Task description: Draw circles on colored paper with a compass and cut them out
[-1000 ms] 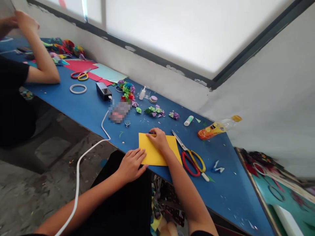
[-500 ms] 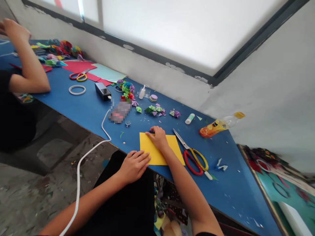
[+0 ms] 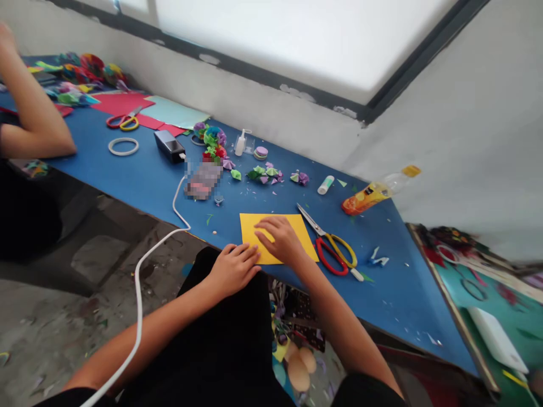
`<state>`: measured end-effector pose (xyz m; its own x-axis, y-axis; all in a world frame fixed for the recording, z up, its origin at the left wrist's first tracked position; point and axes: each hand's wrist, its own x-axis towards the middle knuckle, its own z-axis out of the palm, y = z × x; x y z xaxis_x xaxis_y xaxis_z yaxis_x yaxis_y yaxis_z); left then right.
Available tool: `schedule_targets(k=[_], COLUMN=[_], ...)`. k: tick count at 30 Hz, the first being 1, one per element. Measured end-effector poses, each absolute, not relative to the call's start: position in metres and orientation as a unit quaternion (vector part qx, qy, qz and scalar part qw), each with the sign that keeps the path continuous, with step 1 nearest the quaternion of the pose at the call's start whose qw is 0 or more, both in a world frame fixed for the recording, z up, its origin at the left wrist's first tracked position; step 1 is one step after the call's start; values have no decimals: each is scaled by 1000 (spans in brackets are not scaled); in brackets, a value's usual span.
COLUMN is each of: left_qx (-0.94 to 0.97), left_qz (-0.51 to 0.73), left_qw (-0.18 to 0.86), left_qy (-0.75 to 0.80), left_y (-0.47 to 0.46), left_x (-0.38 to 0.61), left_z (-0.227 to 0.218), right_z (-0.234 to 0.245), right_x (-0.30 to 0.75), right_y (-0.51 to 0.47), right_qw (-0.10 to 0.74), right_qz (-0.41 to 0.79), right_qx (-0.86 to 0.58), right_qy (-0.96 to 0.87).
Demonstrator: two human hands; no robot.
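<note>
Apparently steadies paper (image 3: 250, 227) at near left corner with flat left hand (image 3: 234, 269); poises right hand (image 3: 280, 237) over it, fingers parted; scissors (image 3: 317, 228) at right, likely for reach.

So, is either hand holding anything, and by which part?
Nothing appears gripped: the left hand rests on the yellow paper at its near left corner; the right hand is over it, contact unclear.

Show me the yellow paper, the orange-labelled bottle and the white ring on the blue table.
Yellow paper (image 3: 249, 229): head view, bare part near its left edge.
Orange-labelled bottle (image 3: 372, 194): head view, on its label.
White ring (image 3: 123, 154): head view, on its near rim.
</note>
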<state>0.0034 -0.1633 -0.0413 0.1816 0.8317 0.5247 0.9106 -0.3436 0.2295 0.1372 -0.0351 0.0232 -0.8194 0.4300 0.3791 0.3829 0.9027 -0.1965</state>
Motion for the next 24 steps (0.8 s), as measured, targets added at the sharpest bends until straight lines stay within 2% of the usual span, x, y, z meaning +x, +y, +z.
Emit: schedule_targets(k=[3, 9, 16, 20, 24], left_qx=[-779, -780, -784, -790, -808], left_qz=[-277, -271, -270, -263, -262], left_qw=[74, 78, 58, 62, 81], left_qy=[-558, -558, -555, -550, -522], left_y=[-163, -161, -162, -164, -164], left_x=[1, 2, -1, -1, -9], left_z=[-36, -35, -33, -34, -39], right_z=[18, -10, -6, -4, -9], right_x=[165, 199, 254, 279, 277], right_y=[-79, -123, -99, -87, -85], right_qw=[196, 156, 179, 185, 222], right_qz=[59, 85, 120, 96, 54], right_qx=[-191, -274, -433, -515, -532], right_qy=[-960, -945, -875, -831, -815])
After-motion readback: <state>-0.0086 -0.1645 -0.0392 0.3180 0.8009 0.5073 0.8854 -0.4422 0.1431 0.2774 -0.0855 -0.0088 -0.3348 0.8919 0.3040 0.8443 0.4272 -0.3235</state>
